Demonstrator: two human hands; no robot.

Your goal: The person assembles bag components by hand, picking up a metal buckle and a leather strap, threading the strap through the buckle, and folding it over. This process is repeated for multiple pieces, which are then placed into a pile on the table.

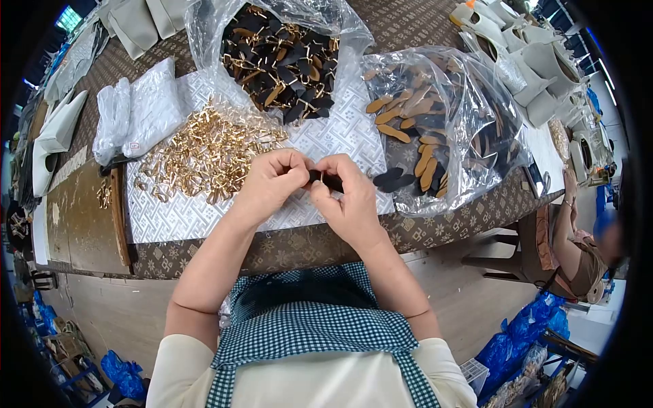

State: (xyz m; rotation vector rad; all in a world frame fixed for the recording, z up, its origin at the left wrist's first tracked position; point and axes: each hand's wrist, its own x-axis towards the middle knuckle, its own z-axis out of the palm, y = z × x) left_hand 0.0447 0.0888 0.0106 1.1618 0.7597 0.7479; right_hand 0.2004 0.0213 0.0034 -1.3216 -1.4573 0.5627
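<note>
Over the front part of the patterned sheet, my left hand (271, 185) and my right hand (348, 198) meet, both closed in a pinch. Between their fingertips is a small black leather tab (332, 182), partly hidden by the fingers; a thin gold glint shows on it. Just left of my hands lies a heap of small gold metal buckles (204, 160). A couple of loose black tabs (393, 179) lie to the right of my right hand. Beyond them an open clear bag (469, 146) holds black and tan leather tabs.
At the back, another clear bag (350, 30) contains black tabs fitted with gold hardware. White plastic packets (153, 105) lie back left, near a worn board (85, 217) with a wooden edge. Pale bags (544, 64) stand far right. Another person (571, 245) sits at the right.
</note>
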